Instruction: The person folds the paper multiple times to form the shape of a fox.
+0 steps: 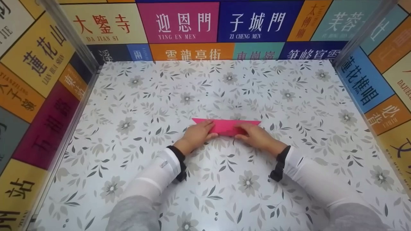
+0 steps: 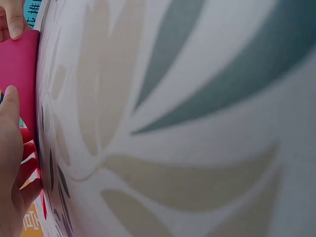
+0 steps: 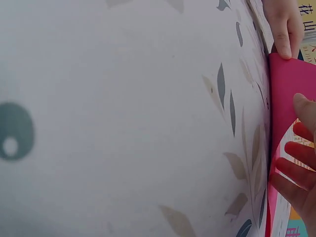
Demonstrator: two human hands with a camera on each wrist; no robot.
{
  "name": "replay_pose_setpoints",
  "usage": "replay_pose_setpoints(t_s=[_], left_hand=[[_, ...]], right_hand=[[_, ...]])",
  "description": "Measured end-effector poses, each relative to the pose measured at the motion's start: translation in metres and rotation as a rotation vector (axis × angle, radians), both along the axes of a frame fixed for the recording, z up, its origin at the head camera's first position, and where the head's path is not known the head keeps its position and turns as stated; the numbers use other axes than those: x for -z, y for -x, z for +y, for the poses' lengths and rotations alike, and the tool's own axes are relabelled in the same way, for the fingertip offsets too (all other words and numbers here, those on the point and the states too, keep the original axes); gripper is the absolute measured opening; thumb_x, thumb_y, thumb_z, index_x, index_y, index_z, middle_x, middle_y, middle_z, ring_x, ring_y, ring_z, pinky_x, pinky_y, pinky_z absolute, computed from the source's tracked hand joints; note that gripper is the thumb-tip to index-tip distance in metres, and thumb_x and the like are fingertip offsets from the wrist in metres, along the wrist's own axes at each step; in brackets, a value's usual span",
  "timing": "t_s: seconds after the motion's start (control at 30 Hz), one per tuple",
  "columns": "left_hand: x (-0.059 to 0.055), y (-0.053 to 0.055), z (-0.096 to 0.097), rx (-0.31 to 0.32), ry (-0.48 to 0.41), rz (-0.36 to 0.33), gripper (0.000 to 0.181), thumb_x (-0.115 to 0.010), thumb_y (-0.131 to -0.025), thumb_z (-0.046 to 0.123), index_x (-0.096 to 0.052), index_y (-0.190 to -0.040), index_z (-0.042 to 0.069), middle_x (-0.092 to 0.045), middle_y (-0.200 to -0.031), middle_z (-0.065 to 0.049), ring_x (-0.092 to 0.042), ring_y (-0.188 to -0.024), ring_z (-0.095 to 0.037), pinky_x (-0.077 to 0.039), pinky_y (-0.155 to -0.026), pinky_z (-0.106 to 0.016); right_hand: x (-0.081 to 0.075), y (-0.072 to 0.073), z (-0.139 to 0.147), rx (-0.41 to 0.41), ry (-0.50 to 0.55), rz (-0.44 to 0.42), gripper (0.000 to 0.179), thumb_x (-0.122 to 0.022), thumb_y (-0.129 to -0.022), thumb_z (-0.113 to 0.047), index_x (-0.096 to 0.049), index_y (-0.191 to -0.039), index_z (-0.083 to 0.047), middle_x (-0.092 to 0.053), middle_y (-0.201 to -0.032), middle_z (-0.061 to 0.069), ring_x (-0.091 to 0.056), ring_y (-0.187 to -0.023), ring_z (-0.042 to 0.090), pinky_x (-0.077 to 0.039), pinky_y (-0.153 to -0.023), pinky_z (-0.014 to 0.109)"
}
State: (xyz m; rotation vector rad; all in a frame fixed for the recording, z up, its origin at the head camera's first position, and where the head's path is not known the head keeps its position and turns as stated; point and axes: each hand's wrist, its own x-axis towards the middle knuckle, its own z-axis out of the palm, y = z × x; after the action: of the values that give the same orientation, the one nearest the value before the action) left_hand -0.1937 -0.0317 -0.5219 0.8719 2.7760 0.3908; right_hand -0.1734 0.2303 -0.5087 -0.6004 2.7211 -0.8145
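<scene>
A folded piece of pink paper point(image 1: 223, 126) lies across the middle of the patterned table, its long far edge wider than the near one and its two far corners pointed. My left hand point(image 1: 196, 134) pinches it near the left end, thumb at the near edge and fingers over the top. At the right end my right hand point(image 1: 257, 135) holds it the same way. In the left wrist view, the thumb lies on the near face of the paper point(image 2: 19, 61) while the other fingers are behind it. The right wrist view shows that paper point(image 3: 289, 84) between thumb and fingers too.
The white tabletop point(image 1: 205, 179) carries grey flowers and leaves. Upright panels with coloured blocks and Chinese lettering enclose it at the back point(image 1: 186, 22), left point(image 1: 41, 86) and right point(image 1: 369, 80). Dark straps point(image 1: 181, 160) circle both wrists over white sleeves.
</scene>
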Motion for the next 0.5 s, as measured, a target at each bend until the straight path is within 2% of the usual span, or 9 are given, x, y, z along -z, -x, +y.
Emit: replay_pose_setpoints(t_s=[0.13,0.3,0.4,0.5], left_hand=[[-0.001,0.001,0.001,-0.005,0.006,0.022,0.062,-0.044,-0.098,0.051,-0.044,-0.146,0.011,-0.041,-0.153,-0.007,-0.041,-0.139,-0.023,-0.043,-0.107,-0.042],[-0.002,0.002,0.001,-0.027,0.029,0.046,0.059,-0.043,-0.099,0.052,-0.048,-0.143,0.013,-0.045,-0.150,-0.003,-0.052,-0.130,-0.025,-0.048,-0.102,-0.041],[-0.001,0.004,0.003,-0.036,0.018,0.073,0.058,-0.044,-0.099,0.051,-0.051,-0.141,0.013,-0.048,-0.148,-0.004,-0.055,-0.126,-0.026,-0.047,-0.102,-0.041],[0.000,0.005,0.006,-0.033,0.011,0.094,0.056,-0.045,-0.100,0.048,-0.052,-0.140,0.010,-0.051,-0.146,-0.006,-0.053,-0.129,-0.025,-0.044,-0.106,-0.040]], right_hand=[[0.002,0.003,0.001,0.008,0.017,0.001,0.059,-0.058,-0.096,-0.036,-0.042,-0.146,-0.010,-0.041,-0.151,0.013,-0.036,-0.141,0.033,-0.026,-0.118,0.048],[0.005,0.008,0.000,0.012,0.022,0.000,0.064,-0.054,-0.098,-0.036,-0.032,-0.151,-0.008,-0.032,-0.156,0.014,-0.025,-0.147,0.032,-0.019,-0.120,0.048],[0.007,0.011,-0.002,0.026,0.006,-0.005,0.065,-0.053,-0.099,-0.033,-0.028,-0.152,-0.004,-0.028,-0.157,0.018,-0.019,-0.148,0.035,-0.016,-0.121,0.049],[0.010,0.013,-0.004,0.042,-0.039,-0.020,0.067,-0.050,-0.101,-0.032,-0.021,-0.153,-0.001,-0.022,-0.159,0.020,-0.012,-0.149,0.037,-0.012,-0.121,0.051]])
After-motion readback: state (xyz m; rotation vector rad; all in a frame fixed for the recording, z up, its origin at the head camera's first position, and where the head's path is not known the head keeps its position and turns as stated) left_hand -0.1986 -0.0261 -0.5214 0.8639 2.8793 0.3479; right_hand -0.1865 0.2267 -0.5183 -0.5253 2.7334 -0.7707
